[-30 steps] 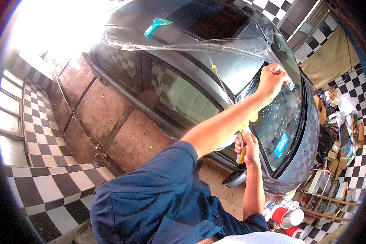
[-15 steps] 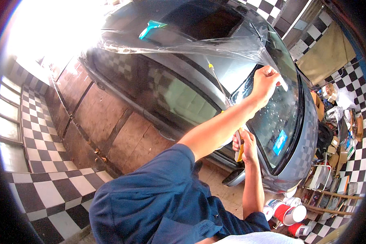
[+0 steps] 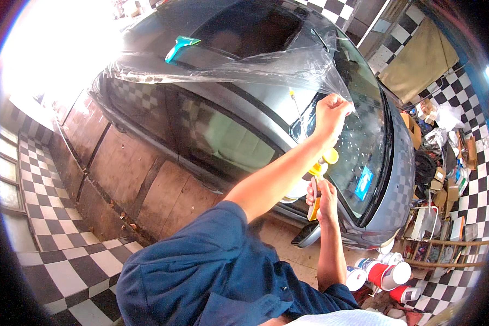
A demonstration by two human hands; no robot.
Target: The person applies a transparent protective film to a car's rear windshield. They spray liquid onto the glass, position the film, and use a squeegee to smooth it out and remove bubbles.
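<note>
Pinched by the left grip (image 3: 333, 112) at two o'clock: thin, clear plastic film (image 3: 266, 68), judged floppy, best edge-held! Yellow-and-grey handle (image 3: 313, 208) was clasped at four o'clock by the right grip (image 3: 326, 199)!

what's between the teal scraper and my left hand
Clear plastic film lies between the teal scraper and your left hand, as the head view shows.
</note>
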